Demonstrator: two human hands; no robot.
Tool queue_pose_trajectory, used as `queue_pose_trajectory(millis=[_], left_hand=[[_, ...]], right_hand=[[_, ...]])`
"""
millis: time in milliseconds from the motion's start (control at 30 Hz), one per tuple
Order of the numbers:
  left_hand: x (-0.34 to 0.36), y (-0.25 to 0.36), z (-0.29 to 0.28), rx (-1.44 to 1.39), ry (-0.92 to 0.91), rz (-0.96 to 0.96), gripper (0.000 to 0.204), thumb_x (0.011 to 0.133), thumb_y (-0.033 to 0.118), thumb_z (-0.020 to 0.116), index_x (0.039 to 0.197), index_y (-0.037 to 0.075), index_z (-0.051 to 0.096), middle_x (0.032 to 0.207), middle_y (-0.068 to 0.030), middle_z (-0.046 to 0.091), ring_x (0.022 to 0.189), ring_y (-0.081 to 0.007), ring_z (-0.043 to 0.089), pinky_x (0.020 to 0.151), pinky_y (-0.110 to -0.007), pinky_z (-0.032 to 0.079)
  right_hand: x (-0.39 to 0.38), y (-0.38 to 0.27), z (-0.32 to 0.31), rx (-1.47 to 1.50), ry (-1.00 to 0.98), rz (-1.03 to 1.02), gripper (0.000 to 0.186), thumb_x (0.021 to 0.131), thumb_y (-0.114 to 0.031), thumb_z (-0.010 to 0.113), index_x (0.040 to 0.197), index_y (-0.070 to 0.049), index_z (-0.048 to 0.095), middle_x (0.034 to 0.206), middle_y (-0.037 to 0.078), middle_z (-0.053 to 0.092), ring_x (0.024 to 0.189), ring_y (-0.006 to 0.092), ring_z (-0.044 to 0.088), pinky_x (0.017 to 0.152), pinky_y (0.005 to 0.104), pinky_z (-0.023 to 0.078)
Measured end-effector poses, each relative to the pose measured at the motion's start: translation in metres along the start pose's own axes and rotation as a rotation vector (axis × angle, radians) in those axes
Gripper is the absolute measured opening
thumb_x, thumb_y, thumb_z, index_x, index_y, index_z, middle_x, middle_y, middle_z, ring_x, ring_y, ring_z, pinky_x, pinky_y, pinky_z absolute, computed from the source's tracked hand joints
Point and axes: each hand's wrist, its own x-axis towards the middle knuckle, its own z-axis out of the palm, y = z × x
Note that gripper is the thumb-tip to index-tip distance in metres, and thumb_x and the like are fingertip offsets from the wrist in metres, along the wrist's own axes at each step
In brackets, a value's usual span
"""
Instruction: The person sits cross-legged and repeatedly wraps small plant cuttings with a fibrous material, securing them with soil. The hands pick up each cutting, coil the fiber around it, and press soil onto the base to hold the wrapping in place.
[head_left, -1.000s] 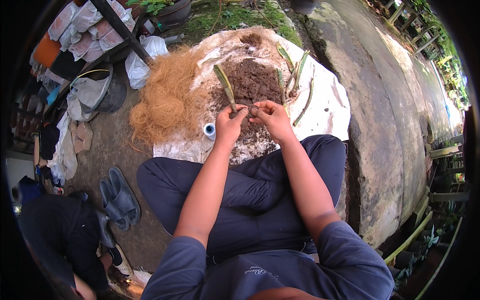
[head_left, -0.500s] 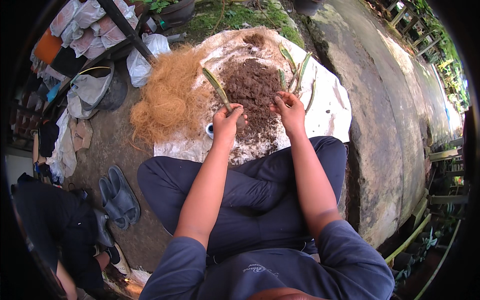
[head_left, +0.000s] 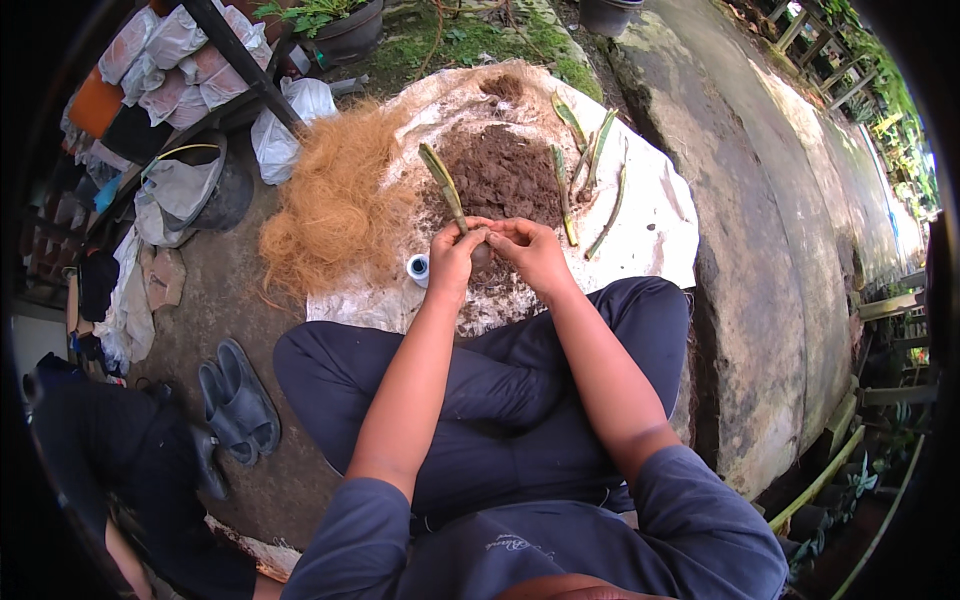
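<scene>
Snake-plant leaf [head_left: 442,178], near side of soil heap [head_left: 505,170].
Left hand [head_left: 452,262] grips its base; right hand [head_left: 535,258] meets left, hold unclear.

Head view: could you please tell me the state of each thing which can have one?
Held leaf, leaning left at its top
Left hand, closed around the held leaf's lower end
Right hand, brought close against the left hand; grip unclear
Sheet, spread out, dirtied
Loose leaves, lying on the sheet
Soil, heaped
Fibre, loose, tangled
Sandals, unworn, side by side
</scene>
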Motion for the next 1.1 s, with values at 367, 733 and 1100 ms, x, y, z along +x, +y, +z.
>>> queue_pose_trajectory(millis=[367,733,1100], left_hand=[[-0.003,-0.001,0.002,0.032,-0.026,0.011,0.043,0.085,0.006,0.080,0.125,0.006,0.063,0.099,-0.0040,0.065,0.089,-0.0143,0.067,0.077,-0.031,0.058],[-0.010,0.017,0.017,0.052,-0.067,-0.104,0.069,0.079,-0.003,0.084,0.143,0.005,0.059,0.109,-0.0022,0.064,0.092,-0.0100,0.065,0.083,-0.027,0.055],[-0.002,-0.010,0.007,0.284,-0.214,0.116,0.053,0.087,-0.004,0.068,0.135,0.007,0.049,0.118,-0.0058,0.063,0.106,-0.0115,0.063,0.091,-0.031,0.054]], right_hand=[[0.006,-0.006,-0.022,0.154,0.086,0.075,0.012,0.104,-0.007,0.060,0.114,0.001,0.063,0.098,0.005,0.067,0.090,0.0128,0.066,0.079,0.0275,0.054],[0.001,-0.024,-0.027,0.066,0.063,0.007,0.017,0.098,0.000,0.064,0.114,0.002,0.067,0.098,0.005,0.071,0.086,0.0105,0.064,0.079,0.0271,0.053],[-0.001,-0.020,-0.013,-0.196,-0.020,-0.107,0.018,0.092,-0.008,0.078,0.108,0.000,0.074,0.091,0.002,0.072,0.078,0.0088,0.065,0.073,0.0265,0.055]])
